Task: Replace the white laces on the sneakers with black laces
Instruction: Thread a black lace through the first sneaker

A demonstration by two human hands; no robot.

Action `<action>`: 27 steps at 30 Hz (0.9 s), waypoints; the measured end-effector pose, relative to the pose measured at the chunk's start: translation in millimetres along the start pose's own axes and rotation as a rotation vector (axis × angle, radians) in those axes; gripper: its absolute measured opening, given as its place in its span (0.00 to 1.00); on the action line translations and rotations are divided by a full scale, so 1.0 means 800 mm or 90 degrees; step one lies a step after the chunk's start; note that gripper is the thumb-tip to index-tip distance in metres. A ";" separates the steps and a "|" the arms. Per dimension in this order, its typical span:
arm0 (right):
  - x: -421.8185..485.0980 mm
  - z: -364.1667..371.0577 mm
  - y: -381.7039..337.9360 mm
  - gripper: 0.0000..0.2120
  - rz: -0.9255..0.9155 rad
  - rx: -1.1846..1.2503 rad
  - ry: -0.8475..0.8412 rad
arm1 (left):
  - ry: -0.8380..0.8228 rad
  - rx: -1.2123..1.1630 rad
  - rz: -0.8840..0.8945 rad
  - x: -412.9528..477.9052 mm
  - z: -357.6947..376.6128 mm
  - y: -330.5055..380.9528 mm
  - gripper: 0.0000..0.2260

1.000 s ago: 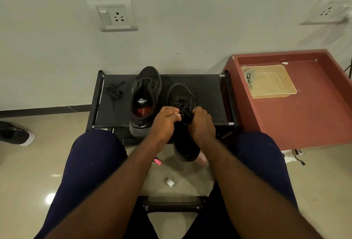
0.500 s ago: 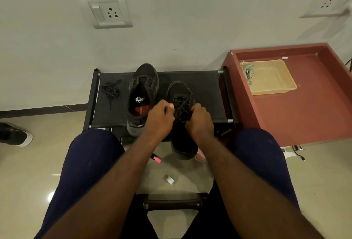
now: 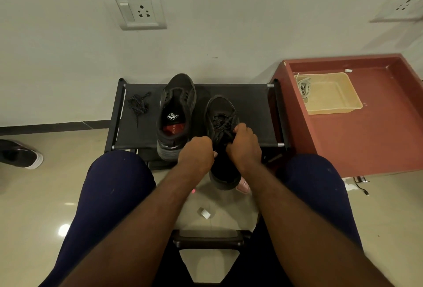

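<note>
Sneaker sits mid-frame, heel hanging off the rack toward me. My right hand is clenched on the black lace to pull it snug; left hand curled, probably pinching the other end.

Dark navy trousers, few pale specks; 2 bare forearms.
</note>
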State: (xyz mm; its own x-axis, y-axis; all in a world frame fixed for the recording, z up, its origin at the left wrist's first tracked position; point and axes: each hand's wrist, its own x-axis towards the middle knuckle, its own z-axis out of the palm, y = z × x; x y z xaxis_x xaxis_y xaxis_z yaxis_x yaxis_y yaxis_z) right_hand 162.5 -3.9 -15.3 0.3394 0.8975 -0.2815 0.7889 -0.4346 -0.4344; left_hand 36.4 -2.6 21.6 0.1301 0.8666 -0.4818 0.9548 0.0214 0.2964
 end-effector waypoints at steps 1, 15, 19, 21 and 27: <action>0.000 0.000 0.000 0.18 0.002 -0.004 0.000 | 0.001 0.015 0.005 -0.001 -0.001 0.000 0.12; 0.003 -0.002 -0.001 0.18 0.002 -0.036 -0.004 | -0.060 -1.222 0.176 -0.026 -0.060 0.008 0.12; 0.003 -0.001 0.000 0.20 -0.003 -0.041 -0.008 | 0.208 -0.569 0.068 -0.015 -0.043 -0.011 0.10; 0.003 0.000 0.000 0.21 -0.006 -0.044 -0.013 | 0.108 -0.321 0.064 -0.008 -0.028 -0.015 0.10; 0.003 0.003 0.001 0.17 0.000 -0.045 -0.006 | 0.031 -0.036 0.080 -0.005 -0.018 0.002 0.12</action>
State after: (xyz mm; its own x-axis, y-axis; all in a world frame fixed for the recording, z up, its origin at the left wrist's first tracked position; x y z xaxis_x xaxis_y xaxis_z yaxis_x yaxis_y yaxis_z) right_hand 162.8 -2.4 -18.1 0.3355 0.8964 -0.2895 0.8231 -0.4284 -0.3727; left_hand 33.8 1.4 36.1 0.2334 0.8870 -0.3985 0.9149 -0.0615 0.3990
